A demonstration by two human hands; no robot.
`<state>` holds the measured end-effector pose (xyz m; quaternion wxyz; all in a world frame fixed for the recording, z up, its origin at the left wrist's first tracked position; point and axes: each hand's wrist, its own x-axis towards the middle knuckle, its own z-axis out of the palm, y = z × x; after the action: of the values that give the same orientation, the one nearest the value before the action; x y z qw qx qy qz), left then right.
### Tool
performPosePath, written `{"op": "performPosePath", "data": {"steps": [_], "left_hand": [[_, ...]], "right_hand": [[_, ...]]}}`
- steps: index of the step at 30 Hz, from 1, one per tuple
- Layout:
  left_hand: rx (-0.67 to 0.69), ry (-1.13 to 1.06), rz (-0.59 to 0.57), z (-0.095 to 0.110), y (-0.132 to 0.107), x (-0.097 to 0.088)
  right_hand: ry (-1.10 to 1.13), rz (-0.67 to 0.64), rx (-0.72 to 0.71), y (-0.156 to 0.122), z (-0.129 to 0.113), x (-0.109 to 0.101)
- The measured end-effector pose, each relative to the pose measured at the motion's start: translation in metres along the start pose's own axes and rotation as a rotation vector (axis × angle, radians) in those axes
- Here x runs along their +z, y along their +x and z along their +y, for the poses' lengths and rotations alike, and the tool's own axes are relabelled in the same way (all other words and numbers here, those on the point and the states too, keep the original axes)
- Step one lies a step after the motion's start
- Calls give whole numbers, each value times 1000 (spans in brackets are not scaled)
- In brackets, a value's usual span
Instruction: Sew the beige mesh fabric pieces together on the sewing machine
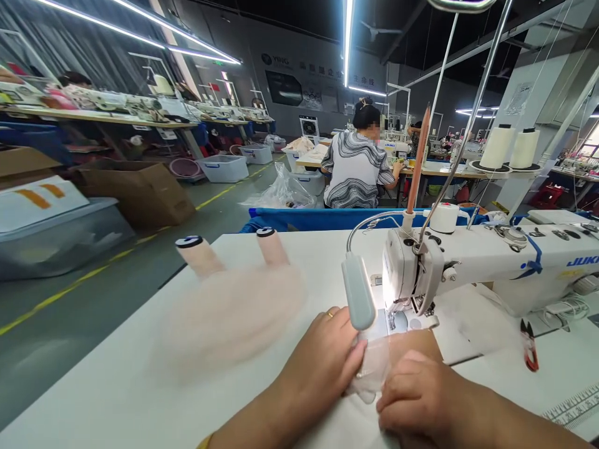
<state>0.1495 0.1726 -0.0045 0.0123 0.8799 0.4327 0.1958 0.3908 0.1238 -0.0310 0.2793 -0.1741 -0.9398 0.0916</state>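
Note:
A thin, pale sheer fabric piece (pixel 375 368) lies at the front of the sewing machine (pixel 407 268), just before its needle area. My left hand (pixel 322 352) holds its left side, thumb on top and fingers partly behind the small lamp (pixel 359 293). At the near right edge, my right hand (pixel 421 396) has its fingers curled in on the fabric. Some fingertips of both hands are hidden. Beside my right hand, a brown flat patch (pixel 416 345) shows on the machine bed. A blurred heap of pale pink fabric (pixel 234 318) sits left of my left hand.
Two pale pink thread cones (pixel 271 246) stand behind the heap. Red-handled snips (pixel 530 346) and a ruler (pixel 573 405) lie at the right. A pencil (pixel 418 162) stands upright on the machine. Ahead, a person in a patterned top (pixel 358 168) sits at another table.

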Motion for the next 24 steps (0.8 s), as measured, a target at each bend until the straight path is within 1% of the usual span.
{"op": "performPosePath", "data": {"steps": [2,4,6,9,11,12,13,16,17,19,21,24], "left_hand": [[52,-42,32,3,-4,-2],[84,-54,22,4,-7,-3],[93,-60,46,3,-7,0],[85,-102,152,-1,-6,12],[73,-140,205,-3,-6,19],[69,-159,223,-3,-7,22],[74,-175,244,-3,-8,24],[144,-204,286,3,-11,22],[173,-208,291,5,-12,20],[224,-213,291,10,-14,15],[264,-222,293,14,-15,12],[287,-217,305,15,-17,14]], "right_hand": [[30,-31,68,1,-4,-7],[48,-75,123,3,-8,-14],[64,-92,111,5,-10,-18],[98,-109,49,9,-12,-22],[144,-117,35,9,-13,-23],[172,-95,52,8,-12,-23],[191,-43,88,7,-11,-23],[140,171,298,2,-6,-20],[99,211,380,1,-4,-18],[51,207,508,0,-2,-13],[45,195,551,1,0,-8],[8,270,482,5,1,-2]]}}
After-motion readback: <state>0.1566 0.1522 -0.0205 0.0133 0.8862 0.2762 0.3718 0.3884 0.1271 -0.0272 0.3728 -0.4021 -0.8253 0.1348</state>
